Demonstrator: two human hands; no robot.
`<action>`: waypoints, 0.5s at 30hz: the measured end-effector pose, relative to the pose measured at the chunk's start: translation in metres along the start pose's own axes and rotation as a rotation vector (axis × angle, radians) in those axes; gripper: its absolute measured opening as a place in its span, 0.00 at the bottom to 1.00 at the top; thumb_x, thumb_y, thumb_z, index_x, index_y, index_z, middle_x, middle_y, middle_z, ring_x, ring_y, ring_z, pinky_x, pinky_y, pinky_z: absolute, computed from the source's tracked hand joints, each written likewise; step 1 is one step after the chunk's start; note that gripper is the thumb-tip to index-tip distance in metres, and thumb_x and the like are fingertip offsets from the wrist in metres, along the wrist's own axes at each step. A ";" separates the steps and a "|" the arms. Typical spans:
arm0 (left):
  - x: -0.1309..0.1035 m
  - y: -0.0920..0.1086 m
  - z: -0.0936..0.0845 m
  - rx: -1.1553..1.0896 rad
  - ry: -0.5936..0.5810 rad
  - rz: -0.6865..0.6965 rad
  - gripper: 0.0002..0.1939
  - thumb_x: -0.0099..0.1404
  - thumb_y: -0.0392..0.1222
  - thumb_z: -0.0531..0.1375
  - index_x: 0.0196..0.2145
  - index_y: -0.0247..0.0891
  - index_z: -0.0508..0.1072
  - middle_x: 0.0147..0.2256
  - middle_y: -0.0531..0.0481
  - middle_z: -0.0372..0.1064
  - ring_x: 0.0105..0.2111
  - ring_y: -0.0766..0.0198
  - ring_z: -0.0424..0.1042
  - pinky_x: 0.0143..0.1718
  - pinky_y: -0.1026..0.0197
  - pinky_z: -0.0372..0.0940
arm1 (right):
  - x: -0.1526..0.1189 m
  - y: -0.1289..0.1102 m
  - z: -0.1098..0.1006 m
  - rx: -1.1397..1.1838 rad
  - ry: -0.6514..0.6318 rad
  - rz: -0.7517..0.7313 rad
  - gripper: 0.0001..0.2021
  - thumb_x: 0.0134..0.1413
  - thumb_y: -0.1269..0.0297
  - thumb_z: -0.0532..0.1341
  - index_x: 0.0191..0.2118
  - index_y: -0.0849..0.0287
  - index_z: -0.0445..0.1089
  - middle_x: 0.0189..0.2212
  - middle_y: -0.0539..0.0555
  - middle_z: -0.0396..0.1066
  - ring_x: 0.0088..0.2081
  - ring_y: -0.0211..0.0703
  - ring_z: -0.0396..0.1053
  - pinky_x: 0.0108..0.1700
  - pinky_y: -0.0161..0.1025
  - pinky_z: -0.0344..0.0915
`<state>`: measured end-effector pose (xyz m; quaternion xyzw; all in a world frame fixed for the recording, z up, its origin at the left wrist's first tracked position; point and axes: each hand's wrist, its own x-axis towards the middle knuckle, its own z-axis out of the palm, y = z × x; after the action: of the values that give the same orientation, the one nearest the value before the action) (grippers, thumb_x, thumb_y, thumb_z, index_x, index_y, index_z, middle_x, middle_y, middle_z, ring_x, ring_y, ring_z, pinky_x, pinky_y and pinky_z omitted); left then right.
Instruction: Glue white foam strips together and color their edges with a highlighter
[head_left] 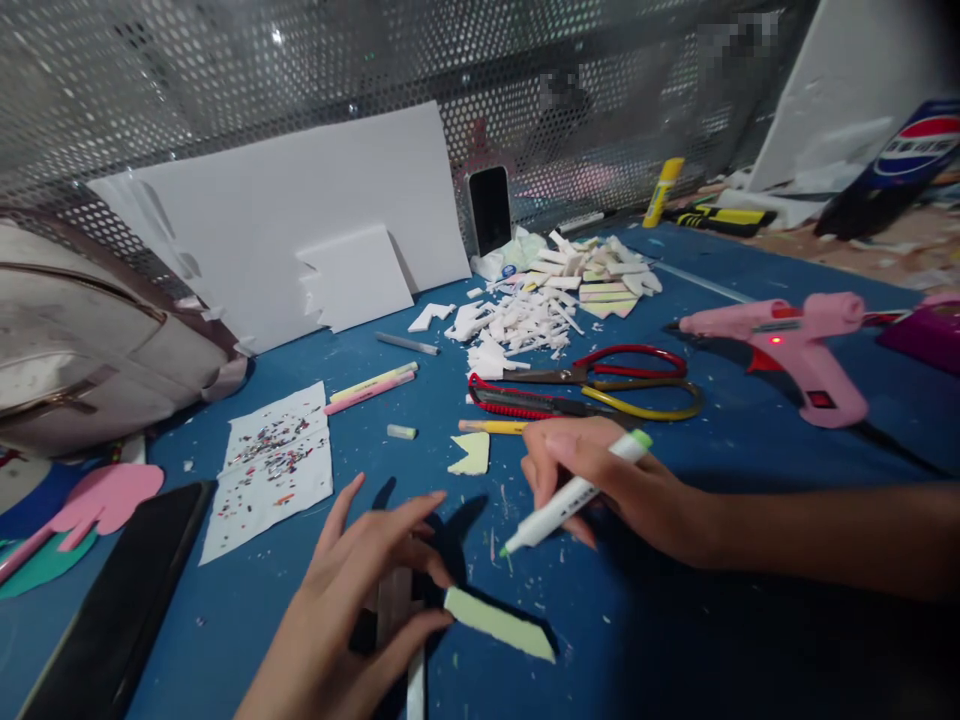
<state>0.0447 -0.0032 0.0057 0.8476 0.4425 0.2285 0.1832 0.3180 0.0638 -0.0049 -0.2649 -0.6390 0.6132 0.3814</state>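
Note:
Between thumb and fingertip, my left hand (375, 590) pinches one end of a pale green foam strip (499, 625), whose far end points to the right just above the blue table. A white marker (566, 505) with a green end and a green tip is gripped in my right hand (622, 480), its tip pointing down and left, a short way above the strip. A small notched pale green piece (471, 454) lies beyond the marker. Near it rests a short marker cap (402, 432). A yellow pencil-like stick (499, 427) reaches behind my right hand.
Scissors (637, 385) and a red cutter knife (517, 400) lie ahead, before a heap of white scraps (517, 320). On the right stands a pink glue gun (795, 345) with a lit red light. A speckled paper (274, 465) and black case (120, 600) are left.

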 end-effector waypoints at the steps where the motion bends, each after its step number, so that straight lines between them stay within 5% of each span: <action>1: 0.005 -0.003 -0.005 0.013 0.011 -0.002 0.32 0.72 0.45 0.62 0.67 0.53 0.54 0.39 0.62 0.76 0.45 0.67 0.77 0.75 0.47 0.35 | 0.001 0.002 -0.001 -0.005 0.031 -0.005 0.24 0.72 0.50 0.52 0.29 0.60 0.70 0.16 0.46 0.64 0.19 0.35 0.60 0.26 0.35 0.58; 8: 0.057 -0.028 -0.034 0.050 -0.018 0.097 0.33 0.72 0.37 0.60 0.69 0.49 0.53 0.41 0.56 0.77 0.50 0.63 0.75 0.72 0.38 0.42 | 0.006 0.006 -0.005 -0.014 0.052 -0.023 0.22 0.72 0.54 0.51 0.28 0.59 0.69 0.14 0.44 0.61 0.16 0.33 0.54 0.21 0.34 0.49; 15: 0.070 -0.035 -0.020 0.030 -0.054 0.108 0.31 0.73 0.36 0.57 0.69 0.45 0.51 0.45 0.51 0.79 0.53 0.61 0.74 0.70 0.32 0.44 | 0.005 0.005 -0.007 -0.034 0.043 -0.046 0.23 0.73 0.53 0.52 0.28 0.60 0.69 0.16 0.45 0.62 0.17 0.32 0.56 0.20 0.34 0.49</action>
<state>0.0456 0.0760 0.0205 0.8787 0.3946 0.2082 0.1696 0.3197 0.0726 -0.0089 -0.2695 -0.6469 0.5877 0.4045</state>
